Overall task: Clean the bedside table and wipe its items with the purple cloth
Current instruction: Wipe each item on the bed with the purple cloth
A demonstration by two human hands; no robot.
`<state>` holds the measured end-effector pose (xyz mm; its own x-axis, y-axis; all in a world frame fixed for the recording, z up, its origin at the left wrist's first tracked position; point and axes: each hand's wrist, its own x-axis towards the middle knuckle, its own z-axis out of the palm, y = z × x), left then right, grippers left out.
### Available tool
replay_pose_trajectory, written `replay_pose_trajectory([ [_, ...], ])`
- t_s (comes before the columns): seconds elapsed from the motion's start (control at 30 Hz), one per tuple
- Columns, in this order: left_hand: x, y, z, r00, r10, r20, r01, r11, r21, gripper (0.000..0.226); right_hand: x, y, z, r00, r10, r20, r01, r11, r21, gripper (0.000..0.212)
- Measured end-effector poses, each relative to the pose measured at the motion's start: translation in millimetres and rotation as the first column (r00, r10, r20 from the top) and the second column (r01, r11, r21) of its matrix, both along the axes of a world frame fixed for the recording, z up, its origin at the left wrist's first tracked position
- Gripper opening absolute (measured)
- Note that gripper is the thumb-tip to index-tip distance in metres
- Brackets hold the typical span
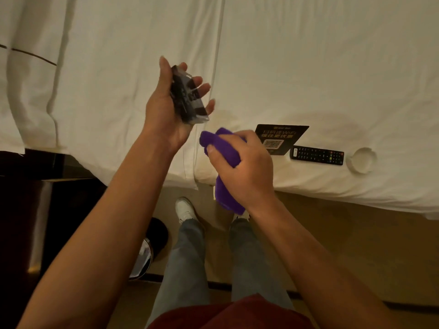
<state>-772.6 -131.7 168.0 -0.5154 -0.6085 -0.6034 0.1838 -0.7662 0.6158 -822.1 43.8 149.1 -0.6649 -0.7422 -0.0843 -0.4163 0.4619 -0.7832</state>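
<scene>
The purple cloth [224, 160] is bunched in the right hand [240, 167], whose grip is closed round it with the thumb pressed on top, one end poking forward and the other trailing below the wrist. Just above and left of it, close but apart, the left hand [171, 100] holds a dark, clear-cased item [188, 96] tilted on edge, its grip partly closed, thumb along one side and fingertips hooked over the other. Both hands hang over the edge of the white bed [308, 67]. On the bed to the right lie a black WiFi card [280, 138], a remote control [317, 155] touching or just beside the card's corner, and a round pale ashtray-like dish [361, 160] a little further on. The dark bench [28, 186] sits at far left. The step in hand looks like wiping the held item: bring the cloth's forward end onto its broad face, stroke along its length, then turn it in the fingers to reach the covered edges, keeping it steady over the bed in case it slips.
</scene>
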Motion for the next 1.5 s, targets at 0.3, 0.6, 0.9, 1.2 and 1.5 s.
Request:
replay_pose_trajectory([
  [0.3,0.0,-1.8,-33.3,0.907,-0.229,0.353,0.207,0.973,0.097,0.042,-19.8,12.8,-16.0,0.97,-0.169,0.175,0.17,0.985,0.013,0.045],
  [0.6,11.2,15.9,-55.0,0.893,-0.45,-0.029,0.451,0.891,0.06,0.04,-53.8,30.1,-20.2,0.931,-0.298,0.212,0.309,0.951,-0.017,0.023],
  [0.9,-13.9,28.5,-99.2,0.337,-0.246,0.909,0.933,-0.041,-0.357,0.026,-74.5,63.0,-28.2,0.912,-0.359,0.197,0.369,0.929,-0.014,0.027],
  [1.2,-31.3,59.3,-159.6,0.182,-0.048,0.982,0.901,-0.391,-0.186,0.024,-74.0,90.2,-41.2,0.909,-0.35,0.228,0.357,0.934,0.01,0.044],
  [1.5,-25.4,62.2,-171.1,0.184,-0.059,0.981,0.919,-0.344,-0.192,0.022,-70.8,96.9,-50.3,0.914,-0.332,0.235,0.341,0.94,0.001,0.034],
])
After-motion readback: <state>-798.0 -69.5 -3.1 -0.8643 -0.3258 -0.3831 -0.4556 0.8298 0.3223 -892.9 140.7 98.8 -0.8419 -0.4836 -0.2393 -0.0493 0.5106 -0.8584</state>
